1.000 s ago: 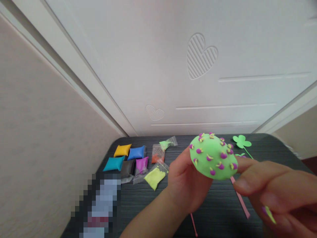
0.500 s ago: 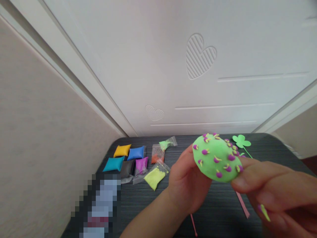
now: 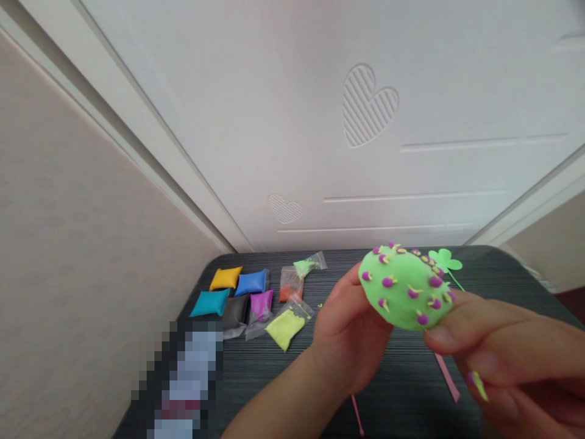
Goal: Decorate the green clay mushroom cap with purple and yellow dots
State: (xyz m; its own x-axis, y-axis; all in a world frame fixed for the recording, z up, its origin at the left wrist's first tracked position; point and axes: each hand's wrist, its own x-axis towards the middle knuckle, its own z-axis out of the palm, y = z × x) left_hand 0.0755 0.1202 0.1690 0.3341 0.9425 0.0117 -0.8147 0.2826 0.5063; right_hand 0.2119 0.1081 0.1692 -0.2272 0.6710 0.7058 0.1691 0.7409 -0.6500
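Observation:
A light green clay dome (image 3: 402, 299), studded with several small purple balls that carry yellow strips, is raised over the table. My left hand (image 3: 347, 329) is closed around its left side and underside, with some fingers hidden behind it. At the lower right edge, the thumb and a finger of my right hand (image 3: 507, 347) pinch the dome. Lower in that same hand, a small purple and yellow clay piece (image 3: 478, 385) sticks out between the fingers.
On the dark table (image 3: 269, 390), several clay packets lie left, including a blue packet (image 3: 251, 282) and an opened yellow bag (image 3: 286, 326). A green four-petal clay shape (image 3: 445, 260) lies behind my right hand. Pink tools (image 3: 446, 378) show beneath my hands. A white panel (image 3: 292, 122) rises behind.
The dome has turned and shifted slightly right in my fingers. My right hand, with the small purple and yellow piece, has moved a little left. Tiny yellow crumbs now show beside my left hand.

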